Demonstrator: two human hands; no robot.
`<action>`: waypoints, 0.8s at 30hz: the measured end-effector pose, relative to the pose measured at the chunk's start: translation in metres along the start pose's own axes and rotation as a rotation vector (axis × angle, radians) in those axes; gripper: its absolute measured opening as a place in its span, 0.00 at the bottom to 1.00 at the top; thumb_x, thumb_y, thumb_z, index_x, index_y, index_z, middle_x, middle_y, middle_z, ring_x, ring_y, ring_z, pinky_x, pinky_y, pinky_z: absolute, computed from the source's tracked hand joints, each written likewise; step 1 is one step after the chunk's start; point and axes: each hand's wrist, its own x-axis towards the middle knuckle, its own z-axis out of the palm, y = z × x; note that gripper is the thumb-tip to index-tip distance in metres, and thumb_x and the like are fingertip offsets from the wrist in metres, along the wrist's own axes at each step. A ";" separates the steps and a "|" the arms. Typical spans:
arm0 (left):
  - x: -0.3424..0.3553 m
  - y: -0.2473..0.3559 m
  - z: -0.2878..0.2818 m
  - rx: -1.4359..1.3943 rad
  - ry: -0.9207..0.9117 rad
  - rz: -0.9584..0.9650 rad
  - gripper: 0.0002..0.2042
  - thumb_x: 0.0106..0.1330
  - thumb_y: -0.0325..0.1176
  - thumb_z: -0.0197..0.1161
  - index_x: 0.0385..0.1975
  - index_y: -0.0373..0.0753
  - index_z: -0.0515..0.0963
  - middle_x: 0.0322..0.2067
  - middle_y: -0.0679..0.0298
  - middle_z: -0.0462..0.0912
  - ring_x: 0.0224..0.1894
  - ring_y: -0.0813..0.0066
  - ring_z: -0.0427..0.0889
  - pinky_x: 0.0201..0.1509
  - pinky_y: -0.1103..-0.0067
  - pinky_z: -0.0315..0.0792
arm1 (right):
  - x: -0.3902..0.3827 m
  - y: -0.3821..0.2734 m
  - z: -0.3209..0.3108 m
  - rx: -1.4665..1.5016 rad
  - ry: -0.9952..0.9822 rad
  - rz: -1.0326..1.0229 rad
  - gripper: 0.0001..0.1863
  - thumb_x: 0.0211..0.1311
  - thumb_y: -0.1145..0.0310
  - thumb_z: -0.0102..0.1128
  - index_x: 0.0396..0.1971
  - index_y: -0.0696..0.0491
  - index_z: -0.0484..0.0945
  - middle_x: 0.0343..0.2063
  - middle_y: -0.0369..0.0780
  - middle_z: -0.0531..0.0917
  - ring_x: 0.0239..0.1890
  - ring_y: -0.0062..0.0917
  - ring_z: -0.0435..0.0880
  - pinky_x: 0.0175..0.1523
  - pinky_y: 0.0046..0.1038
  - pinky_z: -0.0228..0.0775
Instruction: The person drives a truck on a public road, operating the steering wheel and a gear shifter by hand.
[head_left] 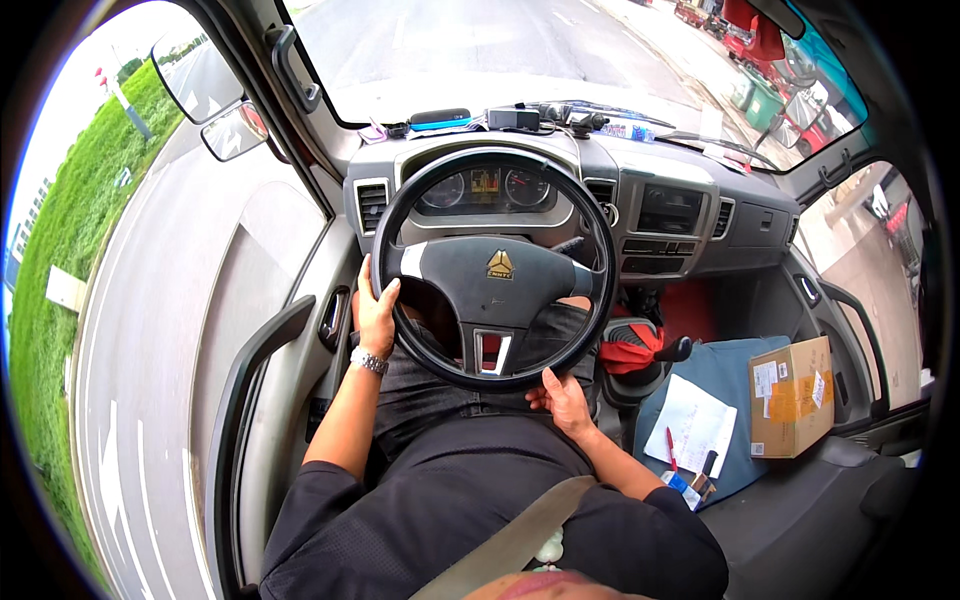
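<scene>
A black steering wheel with a grey hub fills the middle of the view. My left hand is closed round its left side, the thumb lying on the rim; a metal watch is on that wrist. At the lower right of the rim, my right hand grips with the thumb on top and curled fingers below. Behind the wheel sits the instrument cluster with its round dials. To the right of the wheel stands a gear lever with a black knob and red cloth at its base.
On the passenger side lie an open notebook, a red pen and a taped cardboard box. A blue-and-black case and a dark box-shaped device rest on the dashboard. A seat belt crosses my body. Outside is a road.
</scene>
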 end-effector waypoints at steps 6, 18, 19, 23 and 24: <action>0.042 0.025 -0.002 -0.164 -0.174 -0.087 0.38 0.65 0.32 0.66 0.76 0.37 0.61 0.59 0.62 0.76 0.59 0.73 0.75 0.67 0.78 0.66 | 0.004 0.006 0.000 0.002 -0.050 0.011 0.25 0.78 0.48 0.54 0.57 0.55 0.71 0.42 0.41 0.84 0.38 0.27 0.86 0.41 0.29 0.80; 0.073 -0.004 -0.053 -0.228 -0.388 -0.376 0.23 0.60 0.40 0.67 0.55 0.38 0.75 0.42 0.67 0.82 0.46 0.78 0.79 0.52 0.77 0.76 | 0.001 0.017 0.019 0.045 -0.016 -0.007 0.27 0.79 0.45 0.51 0.60 0.55 0.71 0.43 0.40 0.86 0.39 0.27 0.87 0.43 0.30 0.79; 0.066 -0.004 -0.055 -0.249 -0.402 -0.454 0.29 0.60 0.39 0.66 0.63 0.38 0.72 0.49 0.63 0.81 0.50 0.73 0.79 0.56 0.75 0.75 | 0.005 0.022 0.016 0.094 -0.036 -0.018 0.27 0.79 0.45 0.51 0.60 0.55 0.71 0.43 0.40 0.86 0.39 0.27 0.87 0.43 0.30 0.79; 0.033 -0.038 -0.054 -0.307 -0.196 -0.133 0.47 0.59 0.41 0.66 0.80 0.40 0.51 0.70 0.57 0.67 0.68 0.65 0.67 0.74 0.73 0.57 | 0.017 0.023 0.022 0.257 -0.046 -0.017 0.29 0.78 0.44 0.51 0.60 0.55 0.70 0.41 0.41 0.86 0.39 0.27 0.86 0.41 0.29 0.79; 0.023 -0.037 -0.047 -0.302 -0.141 -0.096 0.44 0.60 0.39 0.65 0.78 0.39 0.55 0.66 0.60 0.70 0.64 0.69 0.70 0.69 0.74 0.64 | 0.018 0.017 0.023 0.218 -0.015 -0.035 0.29 0.78 0.44 0.52 0.60 0.55 0.70 0.41 0.41 0.86 0.39 0.27 0.86 0.42 0.29 0.79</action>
